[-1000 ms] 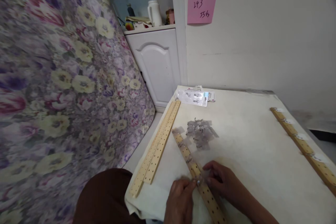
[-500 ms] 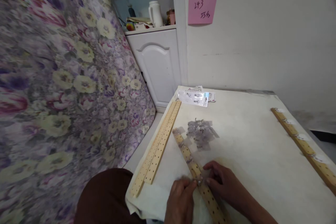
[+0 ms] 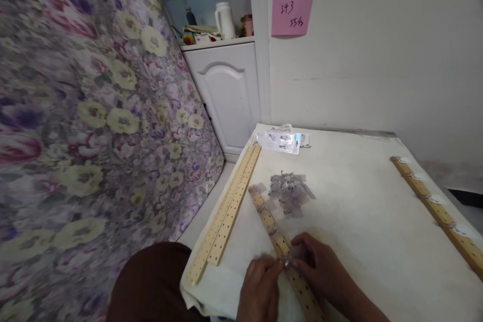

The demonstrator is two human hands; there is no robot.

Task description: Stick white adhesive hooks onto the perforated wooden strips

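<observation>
A light wooden strip with rows of holes [image 3: 301,284] runs slantwise across the white-covered table, small clear-and-metal pieces fixed along its far half. My left hand [image 3: 259,287] rests on the strip's left side, fingers curled, thumb tip pressing a small shiny metal piece [image 3: 287,263] on the wood. From the right, my right hand [image 3: 317,264] closes in with bent fingers, its thumb at the same metal piece and its forefinger by the strip's edge. Beyond the hands lies a heap of clear plastic and metal pieces [image 3: 290,192].
Two more perforated strips [image 3: 230,206] lie along the left edge. Blister packs [image 3: 279,141] sit at the far left corner. Another strip [image 3: 433,204] carrying white round pieces lies at the right. A floral curtain [image 3: 113,110] hangs on the left; behind are a cabinet [image 3: 230,95] and wall.
My right thumb has moved slightly left, closer to the metal piece. My left hand and the strip stay almost in place.
</observation>
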